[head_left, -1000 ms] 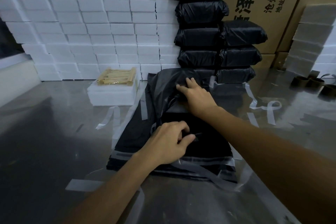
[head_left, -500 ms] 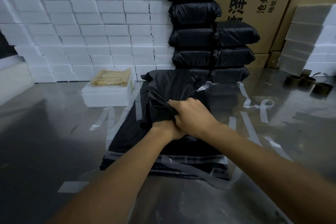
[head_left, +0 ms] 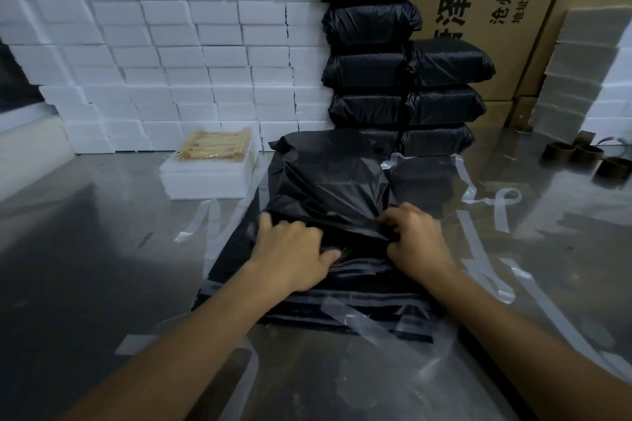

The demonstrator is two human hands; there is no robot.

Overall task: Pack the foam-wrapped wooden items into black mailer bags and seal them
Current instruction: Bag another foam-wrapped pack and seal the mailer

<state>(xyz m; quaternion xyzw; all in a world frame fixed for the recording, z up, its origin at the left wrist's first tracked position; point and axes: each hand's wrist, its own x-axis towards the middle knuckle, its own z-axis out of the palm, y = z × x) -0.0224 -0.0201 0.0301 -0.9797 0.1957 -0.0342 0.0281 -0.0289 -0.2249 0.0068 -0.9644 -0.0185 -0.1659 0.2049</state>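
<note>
On the steel table [head_left: 85,249], both hands' fingers pinch the crumpled, glossy black mailer bag [head_left: 328,181]

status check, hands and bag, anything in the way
Left hand and right hand both gripping the top black mailer bag. Bag bunched, not sealed. Loose clear strips litter the table; none blocking.

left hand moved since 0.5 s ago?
Yes. The left hand has slid left along the black mailer bag, toward the foam tray, away from the right hand.
</note>
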